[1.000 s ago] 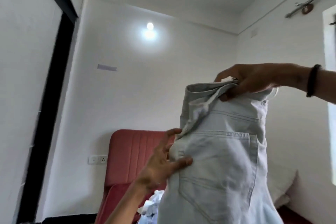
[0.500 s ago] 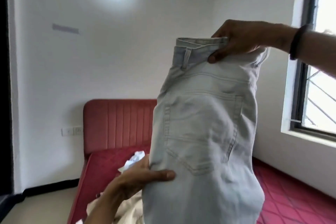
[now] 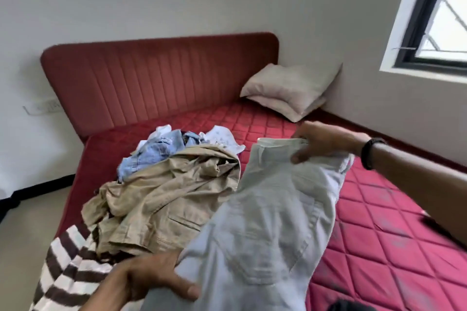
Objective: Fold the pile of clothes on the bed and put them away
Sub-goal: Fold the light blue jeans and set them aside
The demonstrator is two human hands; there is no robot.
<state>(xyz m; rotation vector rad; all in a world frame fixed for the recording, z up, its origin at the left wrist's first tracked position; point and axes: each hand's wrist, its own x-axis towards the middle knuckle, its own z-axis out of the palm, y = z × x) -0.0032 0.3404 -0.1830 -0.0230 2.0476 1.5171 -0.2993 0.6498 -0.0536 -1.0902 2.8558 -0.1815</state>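
Both hands have brought the pale grey denim jeans (image 3: 275, 212) down from held upright at head height to slanting low over the red quilted mattress (image 3: 394, 230). Right hand (image 3: 316, 141) pinches the waistband; left hand (image 3: 151, 283) grips the leg lower down. Judgement: laying flat for folding comes next; crumpled clothes pile (image 3: 166, 184) beside it is unfolded.

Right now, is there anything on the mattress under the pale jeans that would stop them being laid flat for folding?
Partly. The pale jeans, held by the right hand and left hand, overlap the khaki garment of the pile on their left edge. The red mattress to their right shows nothing on it.
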